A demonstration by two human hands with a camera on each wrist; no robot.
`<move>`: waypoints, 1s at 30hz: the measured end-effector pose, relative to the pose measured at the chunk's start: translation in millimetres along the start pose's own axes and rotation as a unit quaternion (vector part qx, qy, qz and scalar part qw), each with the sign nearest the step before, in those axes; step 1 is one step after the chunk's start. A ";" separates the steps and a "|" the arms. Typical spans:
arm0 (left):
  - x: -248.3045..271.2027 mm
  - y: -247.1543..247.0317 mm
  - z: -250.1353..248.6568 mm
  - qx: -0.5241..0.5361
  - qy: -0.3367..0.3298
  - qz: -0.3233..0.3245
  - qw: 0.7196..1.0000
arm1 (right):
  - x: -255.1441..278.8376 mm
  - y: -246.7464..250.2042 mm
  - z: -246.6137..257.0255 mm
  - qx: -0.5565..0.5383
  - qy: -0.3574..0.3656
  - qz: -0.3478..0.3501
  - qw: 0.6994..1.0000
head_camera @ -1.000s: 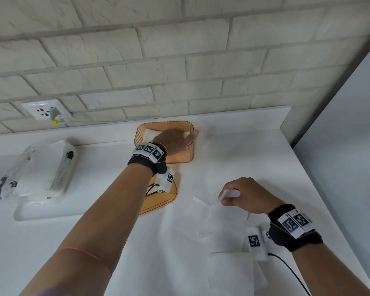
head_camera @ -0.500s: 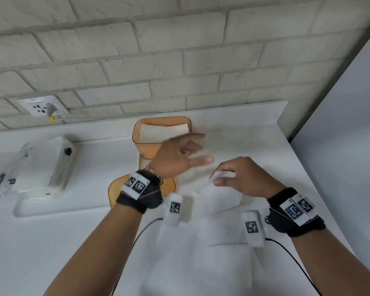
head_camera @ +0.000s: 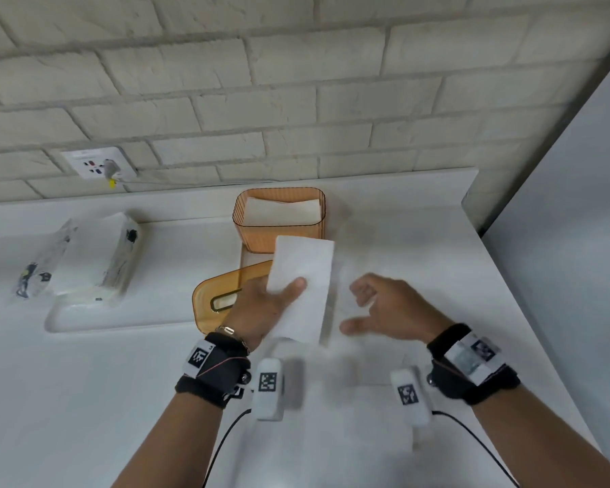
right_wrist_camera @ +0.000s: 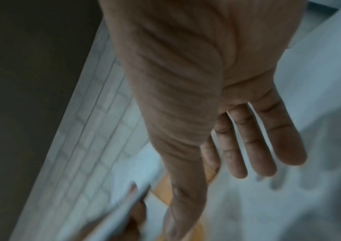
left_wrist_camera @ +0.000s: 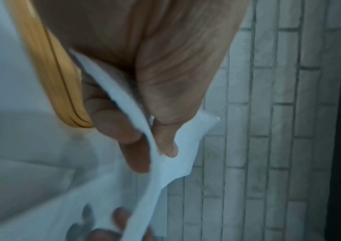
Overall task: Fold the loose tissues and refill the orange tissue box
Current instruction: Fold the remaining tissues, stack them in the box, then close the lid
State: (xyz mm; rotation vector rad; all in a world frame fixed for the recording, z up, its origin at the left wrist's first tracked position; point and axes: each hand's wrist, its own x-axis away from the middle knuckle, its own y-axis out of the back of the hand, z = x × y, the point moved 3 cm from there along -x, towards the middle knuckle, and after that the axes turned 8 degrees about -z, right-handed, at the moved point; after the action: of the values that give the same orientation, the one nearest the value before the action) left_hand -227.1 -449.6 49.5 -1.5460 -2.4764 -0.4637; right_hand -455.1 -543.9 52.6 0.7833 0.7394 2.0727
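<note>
From the head view, a folded tissue [head_camera: 302,287] is pinched by the left hand [head_camera: 261,308] just before the orange tissue box [head_camera: 279,237]; the right hand [head_camera: 388,311] is spread, empty. In the left wrist view, the tissue [left_wrist_camera: 186,146] is pinched thinly, so unfolding may be risked. In the right wrist view, straight fingers [right_wrist_camera: 268,138] are seen.

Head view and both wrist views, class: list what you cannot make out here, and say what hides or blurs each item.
- Loose tissues on the counter: head view, smeared by motion blur; number unclear.
- Left hand fingers under the folded tissue: head view, covered by the tissue.
- Depth of the stack in the orange tissue box: head view, hidden by its ribbed wall.
- Orange lid: head view, partly behind the left hand.
- Right hand: right wrist view, blurred.
</note>
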 end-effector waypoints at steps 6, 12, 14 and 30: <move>26.9 21.4 23.6 0.131 0.063 0.003 0.989 | 4.4 -50.0 -5.8 0.237 0.000 -0.002 0.971; 46.2 10.7 50.6 0.254 0.111 0.076 0.958 | -15.0 -37.8 -8.7 0.137 -0.048 0.056 0.988; 48.6 1.7 57.1 0.259 0.107 0.093 0.955 | -10.9 -25.1 -2.8 0.006 -0.042 0.029 0.999; 53.1 -52.9 17.1 0.304 0.084 0.020 0.949 | 41.9 -6.4 27.1 -0.258 0.039 0.030 0.965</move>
State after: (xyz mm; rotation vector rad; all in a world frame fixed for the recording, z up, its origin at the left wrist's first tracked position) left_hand -297.8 -420.5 41.8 -1.2351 -2.1581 0.1665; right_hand -453.3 -499.9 76.9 0.4339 0.1925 2.2208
